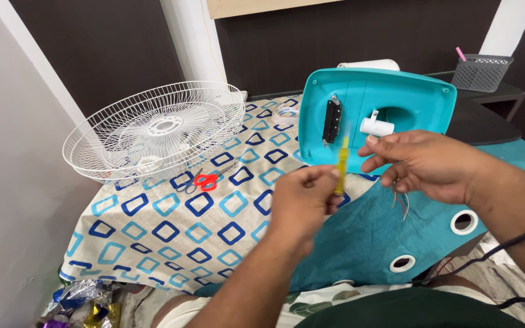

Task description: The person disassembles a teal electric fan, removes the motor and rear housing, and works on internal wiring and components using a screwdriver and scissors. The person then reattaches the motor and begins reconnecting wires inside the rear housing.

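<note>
Holding: from the head view, your left hand [302, 203] is closed in a pinch on a yellow screwdriver [341, 165], its shaft upright in front of the teal fan housing [377, 115].
Right hand: your right hand [423, 163] is half closed, fingers curled, thumb and forefinger tips drawn together near the white stub [377, 127] on the housing; thin coloured wires [401, 203] hang from under the palm. Whether the fingertips grip a small part, you cannot tell.
Housing: it stands tilted up on the table, inner face toward you, with a black part [332, 121] fixed at its left and the white stub in the recess.
Done so far: judging by the layout, 1 white wire grille [156, 129] is already off and lies face up on the patterned cloth [171, 225], well apart from the housing.
Left to do: the wires hang loose and unjoined, so the wiring work looks unfinished; the grille is not refitted.
Nearby: red-handled scissors [206, 180] lie on the cloth just beside the grille; a roll of tape [285, 110] sits behind, and a teal curtain with white eyelets [390, 243] covers your lap.
Other views: 0; only the head camera is given.
</note>
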